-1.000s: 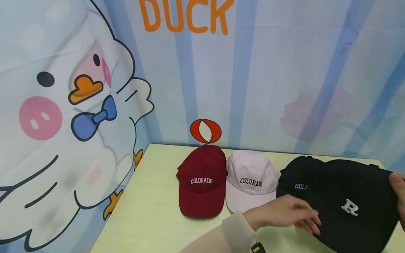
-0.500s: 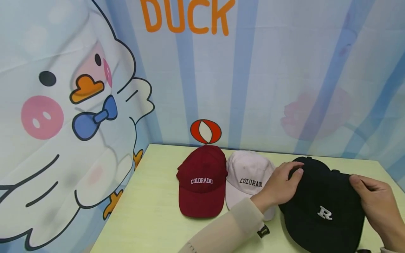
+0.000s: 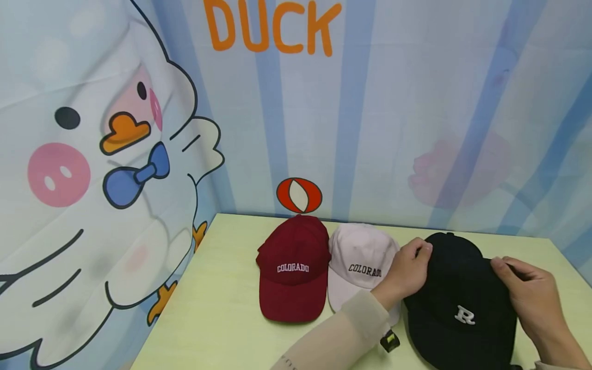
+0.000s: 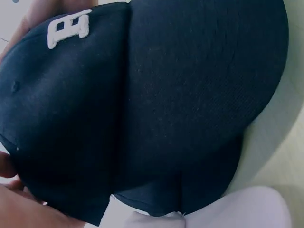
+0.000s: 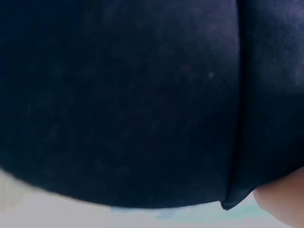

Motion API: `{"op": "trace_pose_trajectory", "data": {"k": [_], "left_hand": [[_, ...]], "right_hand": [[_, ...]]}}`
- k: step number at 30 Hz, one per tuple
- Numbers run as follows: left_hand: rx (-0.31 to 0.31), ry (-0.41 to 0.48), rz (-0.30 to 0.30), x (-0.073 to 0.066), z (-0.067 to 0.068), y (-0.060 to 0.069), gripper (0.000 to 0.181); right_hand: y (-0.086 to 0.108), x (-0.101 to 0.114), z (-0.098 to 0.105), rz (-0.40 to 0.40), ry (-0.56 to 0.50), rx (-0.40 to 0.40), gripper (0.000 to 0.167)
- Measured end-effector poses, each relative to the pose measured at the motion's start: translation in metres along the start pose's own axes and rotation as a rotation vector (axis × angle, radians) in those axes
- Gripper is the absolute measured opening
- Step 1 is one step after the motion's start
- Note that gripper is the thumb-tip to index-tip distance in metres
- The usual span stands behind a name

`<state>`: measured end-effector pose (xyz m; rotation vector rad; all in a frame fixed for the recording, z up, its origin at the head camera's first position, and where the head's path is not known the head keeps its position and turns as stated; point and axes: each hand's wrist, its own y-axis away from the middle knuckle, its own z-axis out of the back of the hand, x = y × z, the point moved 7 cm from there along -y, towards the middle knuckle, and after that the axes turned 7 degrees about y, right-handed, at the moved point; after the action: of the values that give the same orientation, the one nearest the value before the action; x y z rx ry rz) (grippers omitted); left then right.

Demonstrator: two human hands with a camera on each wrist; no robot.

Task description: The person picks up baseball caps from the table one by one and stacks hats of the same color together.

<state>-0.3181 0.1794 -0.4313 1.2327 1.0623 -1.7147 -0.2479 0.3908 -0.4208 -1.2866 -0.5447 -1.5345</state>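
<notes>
A black baseball cap with a white "R" is held in front of another black cap, covering most of it. My right hand grips its right edge, thumb on the near side. At the left edge, my left hand pinches the cap with curled fingers. The left wrist view shows the R cap's brim over the lower black cap. Black cloth of the R cap fills most of the right wrist view. Left of my hands lies a pale pink cap marked "COLORADO", partly behind my left wrist.
A dark red "COLORADO" cap lies left of the pale one, in the same row. The caps are on a light yellow table. A duck-print cloth hangs along the table's back and left sides.
The R cap has moved left, over the other black cap. My left hand has gone up to the cap's left edge and taken hold; my right hand has come left with the cap.
</notes>
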Motion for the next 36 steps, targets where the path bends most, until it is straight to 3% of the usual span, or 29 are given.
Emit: {"op": "trace_pose_trajectory", "data": {"k": [5,8,13,18,21,25,31,36], "left_hand": [[-0.075,0.133,0.032,0.004,-0.002,-0.008,0.028],[-0.115,0.212,0.053,0.009,-0.003,-0.013,0.028],[-0.177,0.311,0.121,0.023,-0.006,-0.022,0.025],[-0.215,0.327,0.163,0.03,-0.009,-0.027,0.022],[-0.244,0.299,0.178,0.032,-0.01,-0.029,0.02],[-0.254,0.219,0.171,0.032,-0.01,-0.028,0.016],[-0.189,0.048,0.068,0.024,-0.011,-0.014,0.026],[-0.124,-0.059,0.051,0.02,-0.02,0.009,0.05]], "right_hand": [[-0.005,-0.012,0.004,-0.13,0.06,-0.053,0.021],[-0.008,-0.017,0.001,-0.141,-0.078,-0.027,0.014],[-0.013,-0.021,-0.006,-0.075,-0.295,0.052,0.006],[-0.016,-0.033,-0.008,-0.15,-0.209,0.045,0.009],[-0.018,-0.04,-0.008,-0.23,-0.08,0.02,0.013],[-0.021,-0.045,-0.011,-0.301,0.007,-0.036,0.018],[-0.023,-0.054,-0.011,-0.389,-0.049,-0.183,0.02],[-0.024,-0.062,-0.018,-0.408,-0.083,-0.2,0.029]]}}
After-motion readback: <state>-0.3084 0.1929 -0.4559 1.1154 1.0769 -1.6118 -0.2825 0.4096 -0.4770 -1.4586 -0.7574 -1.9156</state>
